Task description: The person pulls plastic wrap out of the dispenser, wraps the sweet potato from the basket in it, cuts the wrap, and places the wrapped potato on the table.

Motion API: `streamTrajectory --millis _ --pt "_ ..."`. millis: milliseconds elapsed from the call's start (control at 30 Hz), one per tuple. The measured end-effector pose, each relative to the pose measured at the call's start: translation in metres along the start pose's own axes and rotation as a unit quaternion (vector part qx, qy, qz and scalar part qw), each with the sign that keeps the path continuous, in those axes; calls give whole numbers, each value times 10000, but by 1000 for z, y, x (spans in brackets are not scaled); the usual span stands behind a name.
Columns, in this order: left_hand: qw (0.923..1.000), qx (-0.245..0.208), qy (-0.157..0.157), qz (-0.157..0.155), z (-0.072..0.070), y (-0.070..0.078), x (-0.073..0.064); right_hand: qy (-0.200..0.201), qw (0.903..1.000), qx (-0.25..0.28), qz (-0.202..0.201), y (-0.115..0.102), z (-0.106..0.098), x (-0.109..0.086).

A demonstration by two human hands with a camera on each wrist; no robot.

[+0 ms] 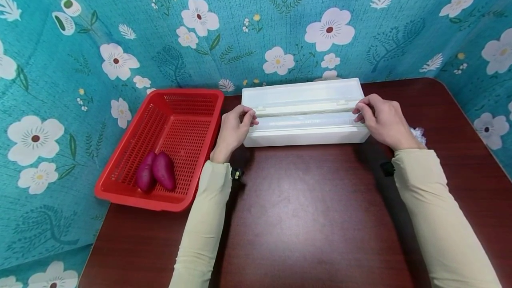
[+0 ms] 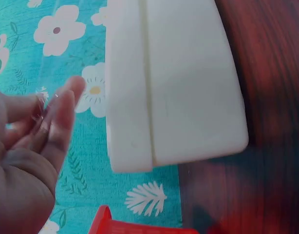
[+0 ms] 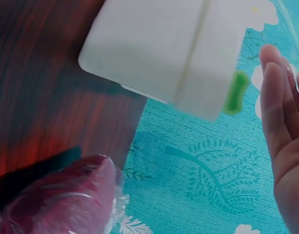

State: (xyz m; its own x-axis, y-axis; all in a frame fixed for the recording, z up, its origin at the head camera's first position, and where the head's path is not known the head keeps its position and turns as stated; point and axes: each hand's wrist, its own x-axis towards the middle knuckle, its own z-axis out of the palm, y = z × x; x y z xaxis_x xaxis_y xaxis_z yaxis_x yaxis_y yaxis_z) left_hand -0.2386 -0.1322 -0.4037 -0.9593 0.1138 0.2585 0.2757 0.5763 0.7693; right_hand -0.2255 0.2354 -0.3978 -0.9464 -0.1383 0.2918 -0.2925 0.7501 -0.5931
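Observation:
A white cling film dispenser box (image 1: 308, 137) lies lengthwise near the back of the table, its translucent lid (image 1: 304, 94) raised. Clear film (image 1: 306, 121) stretches along its opening. At the box's left end, my left hand (image 1: 236, 128) pinches the film's edge between thumb and fingers; a bit of clear film (image 2: 41, 100) glints there in the left wrist view. My right hand (image 1: 382, 119) pinches the film at the right end. In the right wrist view its fingers (image 3: 273, 92) lie beside clear film. Both hands are above the box's front.
Left of the box stands a red plastic basket (image 1: 188, 134) with two purple sweet potatoes (image 1: 164, 171) inside. A film-wrapped sweet potato (image 3: 66, 200) lies right of the box, mostly behind my right arm in the head view. A flowered blue curtain (image 1: 240, 26) hangs behind the table.

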Motion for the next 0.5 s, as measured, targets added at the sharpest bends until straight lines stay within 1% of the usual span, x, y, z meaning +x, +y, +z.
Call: streamTrajectory --millis 167,233,367,500 --pt "9999 117 -19 76 -5 6 2 163 9998 -7 -69 -3 -5 1" --pt "9998 195 13 51 -7 8 3 245 9996 -8 -139 -4 -7 1" --pt "9995 263 185 -63 -11 13 5 396 9988 29 -275 -9 -10 2" --pt "9994 126 303 -89 -15 18 7 472 9985 -16 -290 -14 -16 2"
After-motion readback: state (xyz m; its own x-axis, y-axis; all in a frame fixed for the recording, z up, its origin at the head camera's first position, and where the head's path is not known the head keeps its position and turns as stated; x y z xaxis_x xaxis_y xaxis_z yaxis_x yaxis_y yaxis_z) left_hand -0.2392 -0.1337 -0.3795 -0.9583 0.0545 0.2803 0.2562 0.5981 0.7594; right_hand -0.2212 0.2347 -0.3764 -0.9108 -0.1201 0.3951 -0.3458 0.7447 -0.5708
